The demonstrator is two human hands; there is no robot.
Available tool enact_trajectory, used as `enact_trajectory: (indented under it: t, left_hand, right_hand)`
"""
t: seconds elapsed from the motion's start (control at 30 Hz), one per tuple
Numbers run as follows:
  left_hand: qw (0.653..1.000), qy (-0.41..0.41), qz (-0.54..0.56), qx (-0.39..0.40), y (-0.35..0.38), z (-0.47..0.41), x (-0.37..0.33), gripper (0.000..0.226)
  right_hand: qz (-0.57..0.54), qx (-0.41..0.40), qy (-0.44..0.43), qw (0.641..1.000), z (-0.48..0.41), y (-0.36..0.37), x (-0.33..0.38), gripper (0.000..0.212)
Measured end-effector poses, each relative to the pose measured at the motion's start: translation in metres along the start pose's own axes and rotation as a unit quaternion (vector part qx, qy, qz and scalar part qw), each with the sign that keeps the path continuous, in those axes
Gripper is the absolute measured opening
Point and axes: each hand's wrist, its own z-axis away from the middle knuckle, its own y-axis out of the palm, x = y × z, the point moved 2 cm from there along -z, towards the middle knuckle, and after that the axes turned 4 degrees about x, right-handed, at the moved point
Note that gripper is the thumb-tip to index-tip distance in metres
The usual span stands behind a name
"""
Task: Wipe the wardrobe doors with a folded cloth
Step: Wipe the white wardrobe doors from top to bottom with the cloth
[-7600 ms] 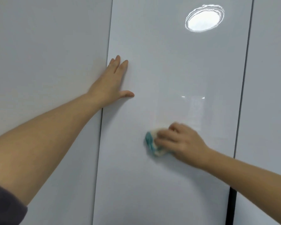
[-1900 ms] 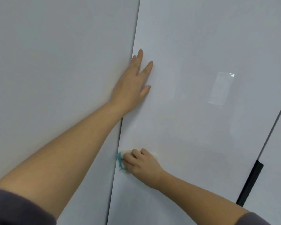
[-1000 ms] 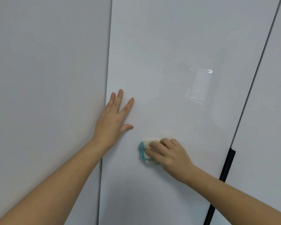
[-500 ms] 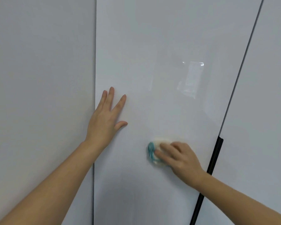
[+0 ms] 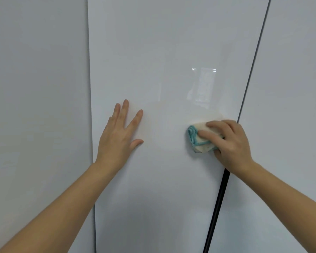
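Observation:
A glossy white wardrobe door (image 5: pixel 162 52) fills the middle of the view. My left hand (image 5: pixel 119 136) lies flat on it near its left edge, fingers spread and straight. My right hand (image 5: pixel 228 141) presses a folded cream cloth with teal edging (image 5: pixel 199 141) against the door close to its right edge, fingers curled over the cloth. Part of the cloth is hidden under my fingers.
A second white door (image 5: pixel 38 106) stands to the left and a third (image 5: pixel 290 88) to the right. A black vertical handle strip (image 5: pixel 217 207) runs down the middle door's right edge below my right wrist. A window reflection (image 5: pixel 204 84) shows on the gloss.
My right hand has slid the cloth rightward across the middle door to its right edge. My left hand stays flat on the door, now a little further in from the left edge.

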Motion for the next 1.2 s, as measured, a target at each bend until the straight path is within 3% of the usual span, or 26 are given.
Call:
enact_trajectory:
  t: [0.13,0.23,0.43,0.53,0.67,0.77,0.93,1.2]
  left_hand:
    - [1.0,0.01,-0.006,-0.015,0.007,0.002,0.002,0.079]
    - [0.999,0.019,-0.017,-0.035,0.007,0.003,0.004,0.075]
    - [0.999,0.023,-0.009,-0.047,0.012,0.003,0.004,0.069]
    - [0.999,0.028,-0.009,-0.032,0.01,0.004,0.005,0.072]
    - [0.999,0.023,-0.016,-0.026,0.006,0.014,0.014,0.074]
    - [0.999,0.008,-0.028,-0.026,0.009,0.028,0.02,0.074]
    - [0.998,-0.007,-0.022,-0.053,0.02,0.045,0.034,0.068]
    - [0.992,-0.032,0.01,-0.118,0.048,0.073,0.044,0.062]
  right_hand:
    - [-0.007,0.002,0.005,1.0,0.044,0.01,0.027,0.042]
    - [-0.035,0.063,-0.026,0.997,0.09,0.025,0.055,0.044]
    - [-0.044,0.111,-0.04,0.992,0.138,0.039,0.09,0.028]
    - [-0.056,0.063,-0.02,0.996,0.104,0.034,0.079,0.025]
    - [-0.071,-0.046,0.084,0.993,0.029,0.027,0.046,0.032]
    - [-0.061,-0.056,0.088,0.993,0.023,0.033,0.048,0.043]
    - [-0.06,-0.093,0.073,0.991,0.04,0.044,0.055,0.035]
    - [-0.062,-0.124,0.102,0.985,0.046,0.053,0.062,0.046]
